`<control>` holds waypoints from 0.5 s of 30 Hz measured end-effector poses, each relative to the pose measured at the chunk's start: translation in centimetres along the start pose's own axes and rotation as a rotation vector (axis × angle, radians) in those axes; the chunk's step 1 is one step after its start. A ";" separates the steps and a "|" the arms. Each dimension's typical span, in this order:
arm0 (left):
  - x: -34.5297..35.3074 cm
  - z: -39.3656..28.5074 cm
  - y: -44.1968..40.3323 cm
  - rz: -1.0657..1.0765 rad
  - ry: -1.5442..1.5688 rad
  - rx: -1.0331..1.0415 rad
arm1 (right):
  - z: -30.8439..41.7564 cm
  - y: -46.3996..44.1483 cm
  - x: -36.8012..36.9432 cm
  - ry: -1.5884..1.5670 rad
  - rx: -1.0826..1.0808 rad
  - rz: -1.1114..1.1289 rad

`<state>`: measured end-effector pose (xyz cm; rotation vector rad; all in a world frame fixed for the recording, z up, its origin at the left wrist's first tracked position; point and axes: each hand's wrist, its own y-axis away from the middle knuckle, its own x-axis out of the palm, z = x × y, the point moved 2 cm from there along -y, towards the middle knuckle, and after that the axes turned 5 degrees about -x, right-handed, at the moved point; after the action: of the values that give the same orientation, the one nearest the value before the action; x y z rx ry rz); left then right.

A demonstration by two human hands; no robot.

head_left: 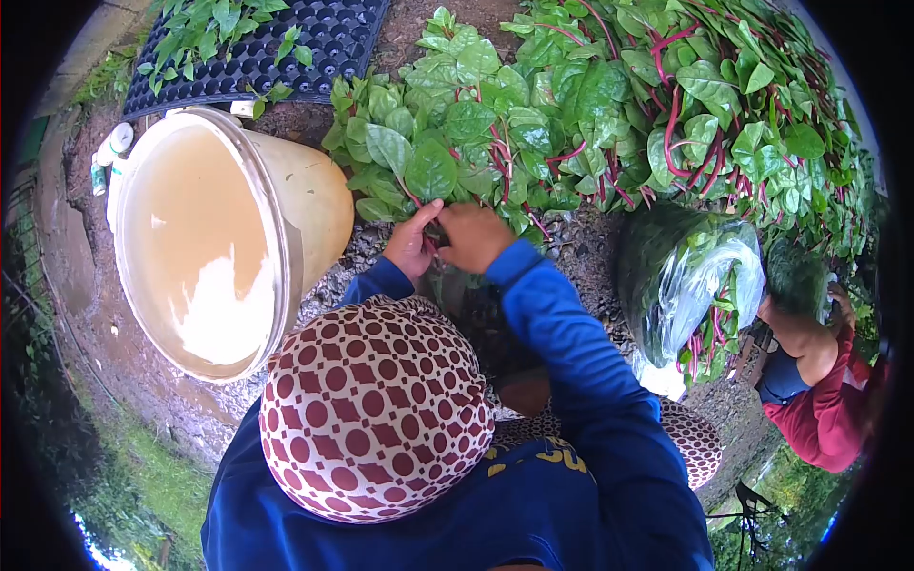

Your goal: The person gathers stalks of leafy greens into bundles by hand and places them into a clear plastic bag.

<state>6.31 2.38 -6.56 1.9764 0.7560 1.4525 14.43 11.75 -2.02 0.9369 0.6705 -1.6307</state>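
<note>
Both my hands meet in front of me at the near edge of a heap of leafy greens (571, 105) with red stems. My left hand (411, 243) is closed on a red stem, its thumb and finger pinched near the top. Beside it, my right hand (473, 236) has its fingers curled around the same stem area. Broad green leaves (430, 171) rise just above my fingers. The lower end of the stem is partly hidden between my hands.
A large bucket (309, 190) of cloudy liquid stands at the left, with white bottles (116, 143) behind it. A black cell tray (324, 57) lies beyond. At the right are a clear plastic bag (700, 276) of greens and a co-worker in a red sleeve (828, 409).
</note>
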 end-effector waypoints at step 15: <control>-2.8 -1.7 1.7 0.019 0.001 0.035 | -10.2 -3.9 -7.2 0.133 0.682 -0.046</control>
<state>4.15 -0.58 -6.68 2.0143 0.7699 1.4611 13.78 24.79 -1.45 1.5334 0.2089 -1.8868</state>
